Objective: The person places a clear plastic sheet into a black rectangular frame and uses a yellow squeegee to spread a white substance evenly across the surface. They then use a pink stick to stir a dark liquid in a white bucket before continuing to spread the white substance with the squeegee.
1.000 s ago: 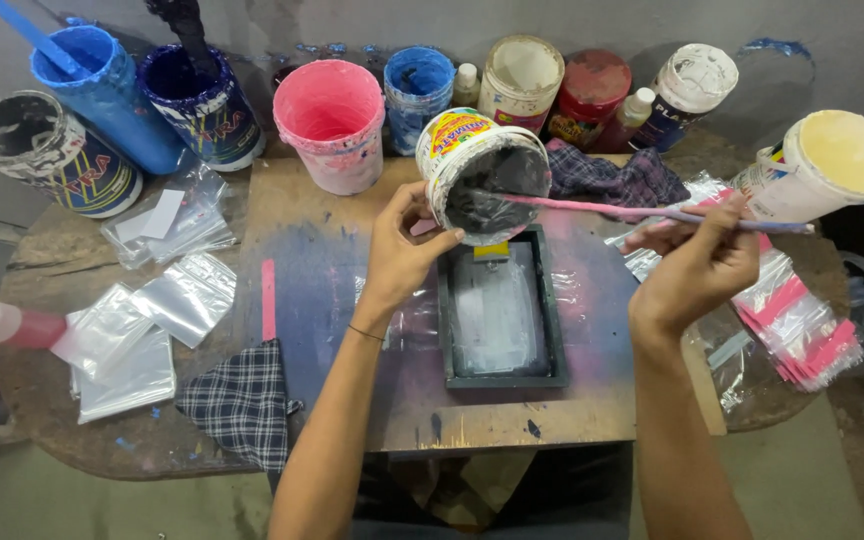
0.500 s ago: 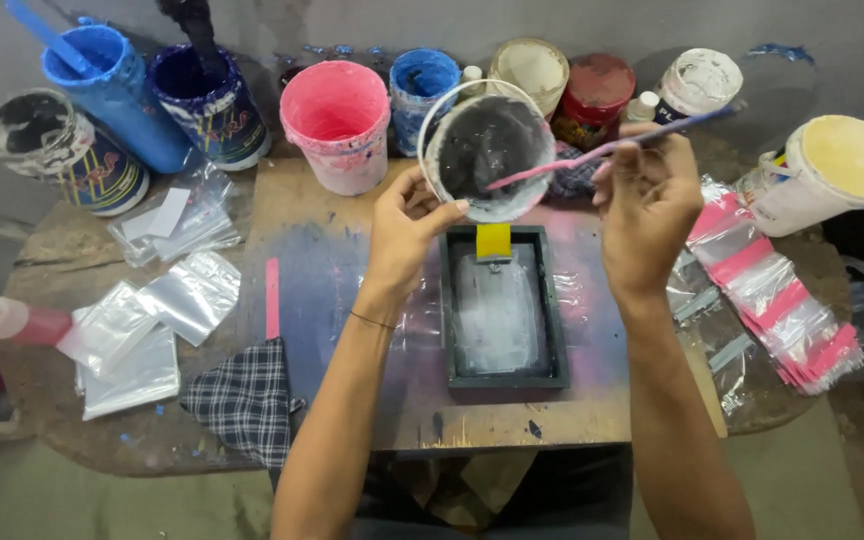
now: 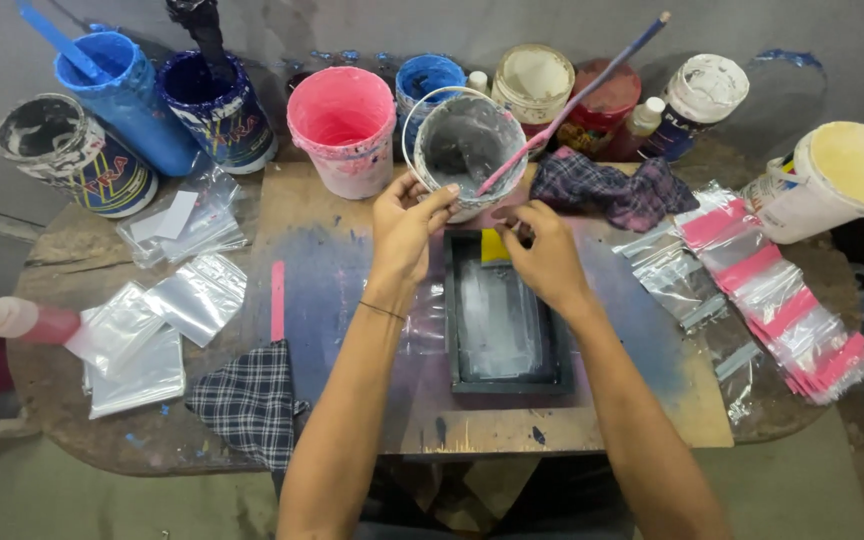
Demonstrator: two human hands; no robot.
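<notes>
— What are the two hands doing?

— The left hand (image 3: 407, 222) grips the near rim of a grey-smeared paint tub (image 3: 464, 150), fingers curled over its edge. The tub stands tilted toward the camera at the back of the bench (image 3: 112, 440), just behind a dark rectangular printing frame (image 3: 505, 312).

— And the right?

— The right hand (image 3: 542, 250) sits over the top end of the frame, fingers bent and pinched together close to the tub's base. I cannot tell whether it holds anything.

— Where is the stirring stick?

— A long pink stick (image 3: 577, 100) leans in the tub, its lower end in the grey paint, its upper end slanting up and to the right. Neither hand touches it.

— What lies around them?

— Behind the tub stands a row of containers: a pink bucket (image 3: 342, 128) just left of it, a blue tub (image 3: 130, 95) and a dark blue one (image 3: 217, 110) further left, a white-lidded jar (image 3: 704, 92) to the right. A checked cloth (image 3: 612, 188) lies right of the tub, another checked rag (image 3: 247, 400) at the near left edge. Clear plastic pouches (image 3: 152, 330) are spread at the left; pouches with pink strips (image 3: 772, 290) fan out at the right, near a cream-filled bucket (image 3: 832, 180) lying on its side.
</notes>
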